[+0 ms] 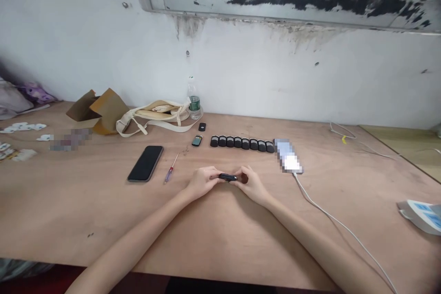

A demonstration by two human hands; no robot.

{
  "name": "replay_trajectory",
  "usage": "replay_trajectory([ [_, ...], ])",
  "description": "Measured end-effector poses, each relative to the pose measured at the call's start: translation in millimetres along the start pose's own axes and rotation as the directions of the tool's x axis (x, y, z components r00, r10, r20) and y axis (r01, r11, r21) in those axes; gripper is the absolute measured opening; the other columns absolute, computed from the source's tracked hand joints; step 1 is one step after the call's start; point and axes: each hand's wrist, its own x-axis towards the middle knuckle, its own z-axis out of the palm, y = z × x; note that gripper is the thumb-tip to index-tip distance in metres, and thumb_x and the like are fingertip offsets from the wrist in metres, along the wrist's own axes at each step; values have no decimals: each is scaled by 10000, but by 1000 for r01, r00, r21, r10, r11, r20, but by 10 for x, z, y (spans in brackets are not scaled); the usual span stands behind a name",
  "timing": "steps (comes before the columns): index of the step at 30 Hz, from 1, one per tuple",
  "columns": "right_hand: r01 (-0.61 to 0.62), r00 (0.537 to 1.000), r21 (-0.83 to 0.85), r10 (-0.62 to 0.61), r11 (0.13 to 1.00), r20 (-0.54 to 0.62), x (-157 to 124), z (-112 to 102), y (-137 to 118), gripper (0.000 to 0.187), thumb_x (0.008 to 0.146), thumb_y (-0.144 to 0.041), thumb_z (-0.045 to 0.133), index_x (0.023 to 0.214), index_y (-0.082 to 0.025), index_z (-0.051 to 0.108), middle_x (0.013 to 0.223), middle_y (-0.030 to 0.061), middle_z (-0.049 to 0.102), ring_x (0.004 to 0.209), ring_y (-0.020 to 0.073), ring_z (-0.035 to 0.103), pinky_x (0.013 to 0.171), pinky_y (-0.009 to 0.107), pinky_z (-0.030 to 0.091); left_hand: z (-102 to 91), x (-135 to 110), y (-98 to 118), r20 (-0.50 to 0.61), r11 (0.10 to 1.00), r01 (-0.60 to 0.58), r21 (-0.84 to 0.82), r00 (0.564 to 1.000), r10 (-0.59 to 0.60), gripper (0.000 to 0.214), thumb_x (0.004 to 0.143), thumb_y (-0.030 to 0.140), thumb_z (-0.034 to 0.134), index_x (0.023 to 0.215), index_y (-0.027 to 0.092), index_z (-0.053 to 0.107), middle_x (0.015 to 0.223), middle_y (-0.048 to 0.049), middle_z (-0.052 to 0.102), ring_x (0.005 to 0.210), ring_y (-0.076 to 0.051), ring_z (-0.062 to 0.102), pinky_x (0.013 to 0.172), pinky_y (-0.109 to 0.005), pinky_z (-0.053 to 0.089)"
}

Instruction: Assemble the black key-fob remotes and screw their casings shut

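Both hands pinch a small black plastic device (pixel 228 177) held edge-on just above the table. My left hand (pixel 204 181) grips its left end between thumb and fingers. At its right end, my right hand (pixel 250 185) holds it with thumb and fingertips curled round. Behind the hands stands a row of several black devices with grey faces (pixel 245 143). A device with a bare greenish panel (pixel 197 140) lies left of that row, and a small black cover (pixel 202 127) rests behind it. To the left is a screwdriver (pixel 169 173), with tiny dark bits (pixel 186 150), perhaps screws, near its tip.
A dark phone (pixel 145 164) lies at left; a lit phone (pixel 288 155) at right trails a white cable (pixel 330 215). Behind are a paper bag (pixel 109 111), a cream bag (pixel 158 112) and a water bottle (pixel 195 101). A white-blue device (pixel 421 216) sits at the right edge.
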Motion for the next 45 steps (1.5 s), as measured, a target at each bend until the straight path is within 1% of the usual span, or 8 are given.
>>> replay_trajectory([
  [9, -6, 1000, 22, 6, 1000, -12, 9, 12, 113, 148, 762, -337, 680, 775, -209, 607, 795, 18, 614, 760, 183, 533, 674, 302, 425, 95, -35, -124, -23, 969, -160, 188, 986, 167, 204, 884, 239, 556, 996, 259, 726, 840, -23, 695, 749, -154, 623, 713, -250, 449],
  [16, -27, 998, 32, 28, 999, -50, 8, 20, 151, 231, 728, -330, 711, 658, -200, 534, 672, -18, 544, 644, 146, 493, 594, 260, 386, 67, -38, -41, -43, 988, -100, 119, 993, 106, 182, 860, 324, 606, 983, 280, 733, 814, -7, 697, 721, -137, 615, 679, -228, 434],
  [21, -99, 995, 88, 100, 991, -1, 22, -2, 168, 212, 720, -365, 712, 708, -186, 600, 674, -8, 583, 633, 146, 516, 588, 266, 412, 61, -18, 21, -33, 999, 53, -2, 998, -53, 184, 812, 345, 652, 930, 239, 747, 769, -12, 693, 661, -129, 582, 621, -217, 425],
  [26, -116, 992, 174, 124, 978, -36, -27, 59, 73, 373, 783, -383, 653, 1109, -204, 615, 922, 49, 677, 830, 201, 625, 764, 344, 506, 97, -12, 81, -105, 949, 244, -198, 958, -268, 235, 751, 394, 697, 847, 183, 733, 705, -7, 677, 608, -131, 575, 560, -217, 444],
  [30, -72, 996, 223, 83, 972, -41, -123, 213, -11, 611, 768, -381, 681, 1325, -267, 457, 1325, 80, 532, 1197, 240, 527, 1017, 406, 438, 140, -73, 70, -211, 999, 41, -8, 977, -42, 146, 823, 316, 633, 870, 207, 717, 752, -18, 657, 688, -138, 585, 641, -230, 467],
  [34, -98, 994, 317, 109, 943, -17, -124, 268, -2, 589, 780, -386, 666, 1317, -268, 455, 1384, 82, 475, 1265, 233, 475, 1056, 396, 417, 162, -109, 31, -186, 976, -160, 146, 965, 186, 193, 895, 235, 516, 989, 231, 685, 906, -48, 653, 846, -159, 609, 746, -250, 482],
  [41, 81, 996, 28, -81, 996, 32, 9, 47, 73, 359, 825, -197, 550, 1180, -233, 585, 1215, 90, 578, 1145, 237, 547, 1008, 434, 431, 72, -8, -16, 72, 908, 68, -413, 997, -43, 209, 780, 228, 668, 980, 168, 659, 989, -61, 655, 890, -171, 650, 809, -287, 530],
  [45, 160, 986, -10, -159, 987, 54, 41, -12, 151, 446, 843, -87, 391, 1232, -231, 557, 1333, 109, 484, 1260, 228, 452, 1065, 452, 372, 39, 13, 12, 116, 910, 72, -408, 993, -27, 142, 793, 223, 630, 893, 152, 701, 968, -78, 688, 897, -181, 650, 826, -303, 520],
])
